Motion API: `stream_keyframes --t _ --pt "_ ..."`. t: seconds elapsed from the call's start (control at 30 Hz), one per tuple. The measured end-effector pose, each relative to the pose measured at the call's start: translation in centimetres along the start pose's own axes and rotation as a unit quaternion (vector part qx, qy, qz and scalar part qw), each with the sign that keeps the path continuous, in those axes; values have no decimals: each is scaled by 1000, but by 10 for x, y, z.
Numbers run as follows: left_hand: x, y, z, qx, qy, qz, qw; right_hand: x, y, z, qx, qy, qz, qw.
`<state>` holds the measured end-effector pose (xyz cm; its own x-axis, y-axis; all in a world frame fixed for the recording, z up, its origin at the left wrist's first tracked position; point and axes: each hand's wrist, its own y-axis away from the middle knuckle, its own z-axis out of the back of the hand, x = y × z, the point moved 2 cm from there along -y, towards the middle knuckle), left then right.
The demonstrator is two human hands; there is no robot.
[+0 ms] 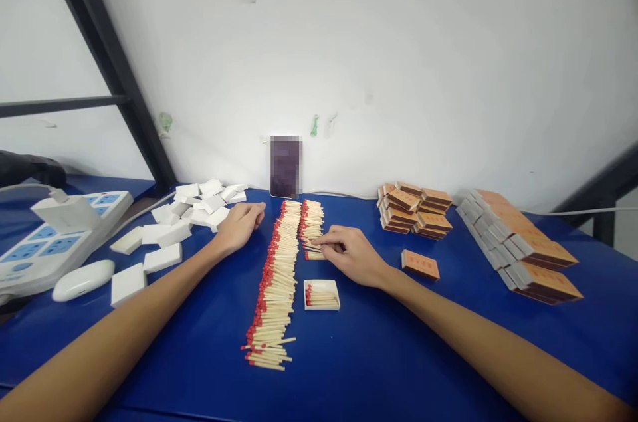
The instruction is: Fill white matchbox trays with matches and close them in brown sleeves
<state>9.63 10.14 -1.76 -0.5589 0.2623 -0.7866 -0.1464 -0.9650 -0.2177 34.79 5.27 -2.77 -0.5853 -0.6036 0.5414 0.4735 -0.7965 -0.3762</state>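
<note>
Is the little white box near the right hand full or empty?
Partly full. The box lies open with only a few matches inside, red tips to the left, and its white bottom shows around them.

Bare hands and bare forearms, seen from above the person's own head.
The slim left hand point(242, 221) and slim right hand point(351, 254) are both uncovered, with slender fingers and narrow wrists. The long left forearm point(124, 335) and long right forearm point(473, 335) run bare to the lower edge, widening towards the elbows. Nails are too small to make out.
</note>
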Motion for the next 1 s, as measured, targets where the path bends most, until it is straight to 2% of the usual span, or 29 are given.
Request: stream_keyframes --t 0.1,0.27,0.37,0.53,0.73,1.0 --pt "-1 -3 1 6 16 11 1000 1 -1 1 3 8 0 1000" --pt "0 -15 0 64 44 23 997 3 0 2 -3 10 -17 1000" --pt "2 -18 1 76 50 30 995 2 0 3 -5 -3 -31 999" --pt "1 -11 1 54 13 25 998 0 -1 3 7 -31 -65 997" --pt "-4 -6 -1 21 -20 4 1000 0 0 2 -4 19 -30 999" --pt "-8 2 -3 -15 -40 -42 998 -2 0 3 -3 18 -33 999"
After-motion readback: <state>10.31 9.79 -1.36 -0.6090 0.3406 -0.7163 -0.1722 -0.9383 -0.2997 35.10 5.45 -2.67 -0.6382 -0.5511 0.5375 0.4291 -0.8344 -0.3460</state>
